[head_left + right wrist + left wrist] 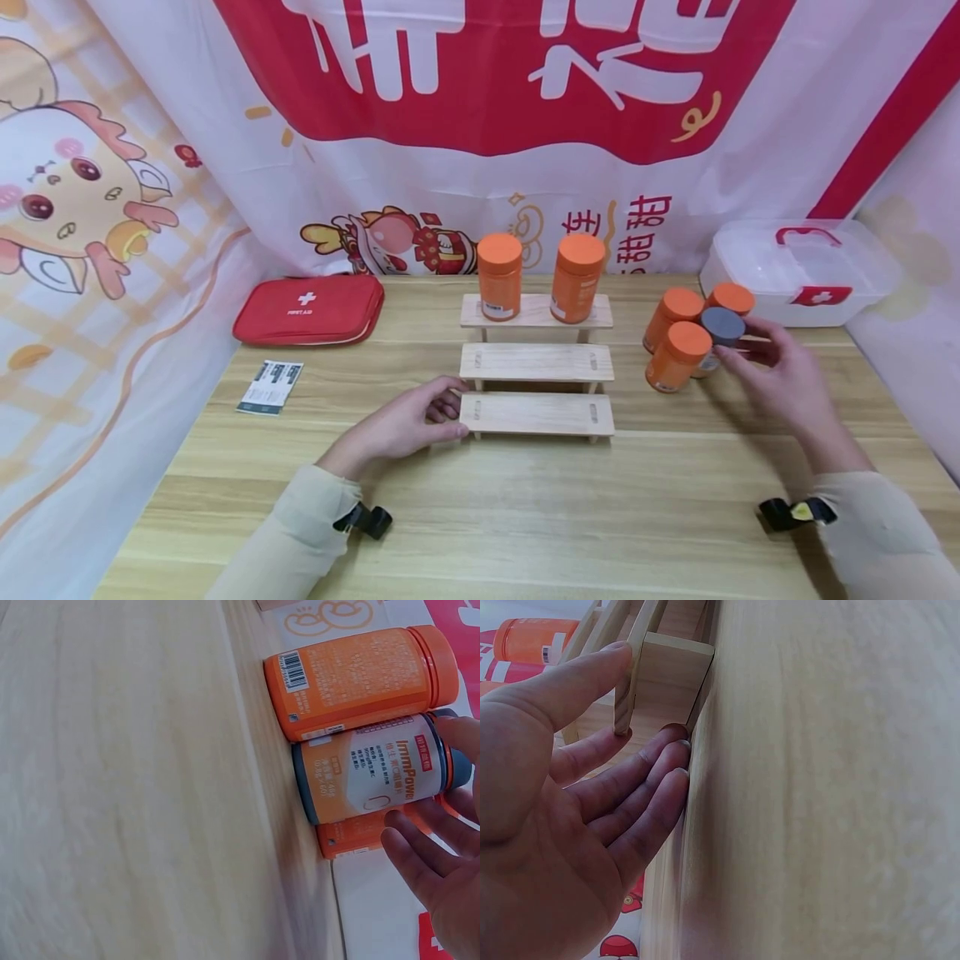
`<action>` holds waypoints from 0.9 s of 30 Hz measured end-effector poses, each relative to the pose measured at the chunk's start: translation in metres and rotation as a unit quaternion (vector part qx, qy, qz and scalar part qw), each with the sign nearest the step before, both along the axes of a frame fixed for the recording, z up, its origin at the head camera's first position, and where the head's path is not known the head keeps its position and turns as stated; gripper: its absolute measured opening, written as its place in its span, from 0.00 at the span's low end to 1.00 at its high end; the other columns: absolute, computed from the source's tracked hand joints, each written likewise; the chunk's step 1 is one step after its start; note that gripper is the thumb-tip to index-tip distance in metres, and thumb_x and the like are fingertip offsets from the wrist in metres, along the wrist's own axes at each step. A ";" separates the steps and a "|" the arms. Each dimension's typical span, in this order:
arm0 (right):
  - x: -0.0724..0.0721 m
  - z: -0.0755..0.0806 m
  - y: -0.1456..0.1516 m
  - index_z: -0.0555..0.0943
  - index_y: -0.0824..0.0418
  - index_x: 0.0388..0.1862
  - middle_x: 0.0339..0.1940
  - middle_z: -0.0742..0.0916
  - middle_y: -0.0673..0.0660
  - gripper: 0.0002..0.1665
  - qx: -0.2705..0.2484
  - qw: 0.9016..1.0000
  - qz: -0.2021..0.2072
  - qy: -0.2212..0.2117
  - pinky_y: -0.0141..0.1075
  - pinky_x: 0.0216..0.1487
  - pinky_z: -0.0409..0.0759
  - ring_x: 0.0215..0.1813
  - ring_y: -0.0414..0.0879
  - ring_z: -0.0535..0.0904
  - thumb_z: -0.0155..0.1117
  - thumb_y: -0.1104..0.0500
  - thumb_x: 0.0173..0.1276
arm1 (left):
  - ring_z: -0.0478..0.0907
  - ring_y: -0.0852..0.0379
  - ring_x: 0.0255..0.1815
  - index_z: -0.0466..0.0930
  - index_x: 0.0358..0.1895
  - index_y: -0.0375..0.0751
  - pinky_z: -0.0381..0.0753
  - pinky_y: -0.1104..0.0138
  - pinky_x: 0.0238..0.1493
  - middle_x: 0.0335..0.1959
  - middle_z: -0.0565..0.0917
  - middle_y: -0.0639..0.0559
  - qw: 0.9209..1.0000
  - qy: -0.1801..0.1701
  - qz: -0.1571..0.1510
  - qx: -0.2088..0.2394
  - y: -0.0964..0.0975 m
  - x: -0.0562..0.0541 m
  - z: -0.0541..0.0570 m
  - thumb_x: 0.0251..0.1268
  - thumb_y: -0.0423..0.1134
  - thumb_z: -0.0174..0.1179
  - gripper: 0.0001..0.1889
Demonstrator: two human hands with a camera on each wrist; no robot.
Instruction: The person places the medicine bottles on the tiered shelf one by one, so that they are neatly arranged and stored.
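Observation:
My left hand (405, 421) pinches the left end of the lowest step of a three-step wooden display rack (536, 414), thumb on top and index finger beneath. In the left wrist view the other fingers (641, 814) reach low beside the rack's leg. To the right, my right hand (787, 379) holds a grey-capped supplement bottle (375, 769) near its cap, thumb on one side and fingers on the other. The bottle stands upright among orange bottles (678, 358), close against them. Two more orange bottles, one left (500, 279) and one right (577, 279), stand on the top step.
A red first-aid pouch (309, 310) lies at the back left, with a printed packet (272, 387) in front of it. At the back right stands a clear-lidded white first-aid box (802, 275). A printed cloth (420, 167) hangs behind the table (540, 517).

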State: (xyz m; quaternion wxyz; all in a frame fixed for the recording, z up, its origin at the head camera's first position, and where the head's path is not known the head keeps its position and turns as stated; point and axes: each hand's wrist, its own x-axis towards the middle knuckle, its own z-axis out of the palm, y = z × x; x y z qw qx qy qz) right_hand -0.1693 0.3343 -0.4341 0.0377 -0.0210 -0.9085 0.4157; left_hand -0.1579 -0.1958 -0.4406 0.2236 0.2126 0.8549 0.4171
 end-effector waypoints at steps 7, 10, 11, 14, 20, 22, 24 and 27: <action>-0.002 -0.002 -0.004 0.64 0.64 0.84 0.75 0.76 0.73 0.46 0.007 1.000 -0.008 -0.001 0.10 0.45 0.70 0.68 0.68 0.77 0.67 0.40 0.79 | 0.83 0.56 0.55 0.73 0.72 0.45 0.85 0.60 0.61 0.55 0.86 0.50 1.000 0.001 -0.001 -0.001 0.000 -0.001 -0.001 0.75 0.45 0.71 0.28; -0.003 -0.002 -0.005 0.64 0.63 0.85 0.76 0.76 0.73 0.48 0.012 1.000 -0.015 -0.010 0.14 0.45 0.73 0.69 0.70 0.76 0.66 0.39 0.79 | 0.83 0.57 0.55 0.73 0.72 0.46 0.85 0.61 0.61 0.55 0.86 0.51 1.000 -0.006 0.002 -0.001 0.000 -0.002 -0.001 0.75 0.45 0.71 0.28; -0.003 -0.001 -0.005 0.64 0.63 0.85 0.76 0.76 0.73 0.48 0.013 1.000 -0.017 -0.012 0.14 0.45 0.74 0.70 0.70 0.76 0.66 0.38 0.79 | 0.83 0.57 0.55 0.73 0.72 0.46 0.85 0.61 0.61 0.55 0.86 0.51 1.000 -0.006 0.002 -0.002 0.000 -0.002 -0.001 0.75 0.46 0.71 0.28; -0.004 -0.001 -0.006 0.64 0.64 0.85 0.76 0.76 0.73 0.49 0.016 0.999 -0.023 -0.018 0.17 0.45 0.75 0.70 0.70 0.75 0.66 0.37 0.79 | 0.83 0.56 0.55 0.73 0.72 0.47 0.84 0.60 0.62 0.55 0.86 0.51 1.000 -0.009 0.005 -0.001 0.000 -0.002 -0.001 0.75 0.46 0.71 0.28; -0.005 0.000 -0.008 0.64 0.65 0.84 0.76 0.75 0.72 0.48 0.015 0.999 -0.030 -0.023 0.20 0.48 0.82 0.71 0.69 0.75 0.66 0.38 0.79 | 0.83 0.56 0.55 0.74 0.72 0.46 0.84 0.60 0.61 0.55 0.86 0.50 1.000 -0.008 0.004 -0.001 0.000 -0.001 0.000 0.75 0.45 0.71 0.28; -0.005 0.000 -0.008 0.63 0.65 0.84 0.77 0.74 0.72 0.48 0.008 0.999 -0.033 -0.025 0.18 0.48 0.82 0.72 0.70 0.74 0.66 0.38 0.79 | 0.83 0.56 0.55 0.73 0.72 0.46 0.84 0.60 0.61 0.54 0.86 0.50 1.000 -0.007 0.003 0.000 0.000 -0.001 0.000 0.75 0.45 0.71 0.28; -0.005 0.000 -0.008 0.63 0.66 0.83 0.77 0.73 0.72 0.48 0.002 0.999 -0.035 -0.026 0.15 0.46 0.79 0.72 0.70 0.74 0.67 0.39 0.79 | 0.83 0.56 0.55 0.73 0.72 0.45 0.84 0.60 0.61 0.54 0.86 0.50 1.000 -0.005 0.001 0.003 0.000 -0.001 0.000 0.75 0.45 0.71 0.28; -0.005 -0.001 -0.009 0.63 0.66 0.83 0.77 0.74 0.72 0.48 0.001 0.999 -0.040 -0.024 0.12 0.43 0.77 0.71 0.70 0.74 0.68 0.39 0.78 | 0.83 0.56 0.55 0.74 0.72 0.45 0.84 0.60 0.61 0.54 0.86 0.50 1.000 -0.004 0.000 0.004 0.000 -0.001 0.000 0.75 0.45 0.71 0.28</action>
